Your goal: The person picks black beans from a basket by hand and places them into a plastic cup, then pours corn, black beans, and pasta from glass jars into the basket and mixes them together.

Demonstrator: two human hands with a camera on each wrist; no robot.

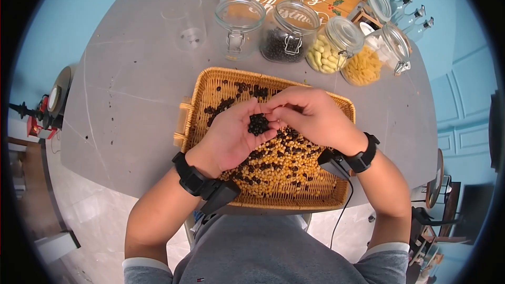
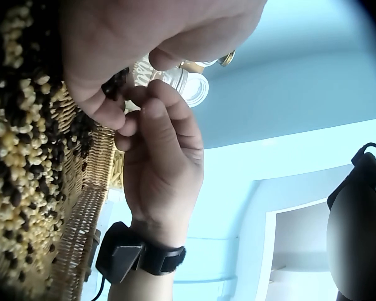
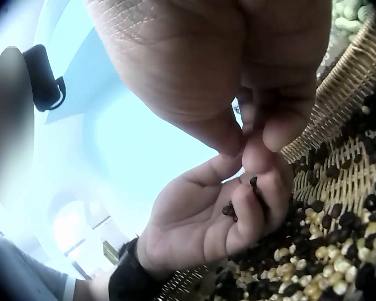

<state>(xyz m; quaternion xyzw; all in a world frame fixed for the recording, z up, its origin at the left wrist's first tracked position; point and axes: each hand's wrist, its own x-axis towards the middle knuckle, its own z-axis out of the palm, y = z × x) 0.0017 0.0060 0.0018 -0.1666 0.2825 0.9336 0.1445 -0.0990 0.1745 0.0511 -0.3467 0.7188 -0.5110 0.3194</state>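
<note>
Black beans (image 1: pixel 258 124) lie at the frame's centre in the cupped, curled left hand (image 1: pixel 230 135), just leftward of the right hand's (image 1: pixel 317 118) bent fingers; whether these pinch anything, I cannot tell.

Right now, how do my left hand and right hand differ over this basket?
Your left hand is turned palm up, while your right hand shows its back to the head camera. The left hand cups a small heap of dark beans; the right hand's thumb and fingertips come together at the left hand's fingers, anything between them hidden. Both wear a black band above the wicker basket.
</note>
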